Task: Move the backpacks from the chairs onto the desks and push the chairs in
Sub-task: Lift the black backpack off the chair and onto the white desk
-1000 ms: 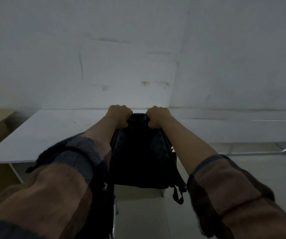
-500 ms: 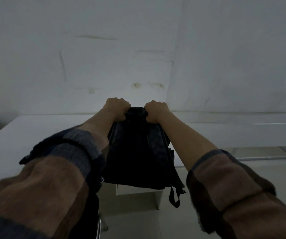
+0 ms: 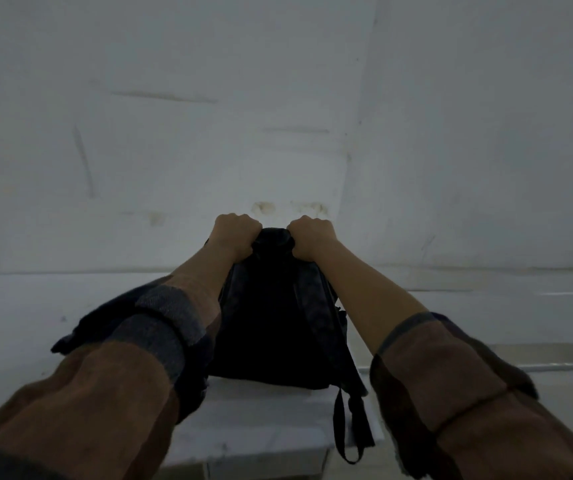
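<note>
A black backpack (image 3: 274, 327) stands upright over the white desk (image 3: 29, 317), its bottom near or on the desktop close to the front edge. My left hand (image 3: 235, 235) and my right hand (image 3: 312, 237) both grip its top, fists closed on either side of the handle. Loose straps (image 3: 342, 427) hang from the backpack's lower right past the desk's front edge. No chair is in sight.
A pale scuffed wall (image 3: 278, 116) rises right behind the desk. A second white desk surface (image 3: 520, 306) continues to the right, with a metal bar (image 3: 555, 365) below its edge.
Both hands have carried the backpack forward and up from in front of the desk to over the desktop. The view has moved closer to the desk.
</note>
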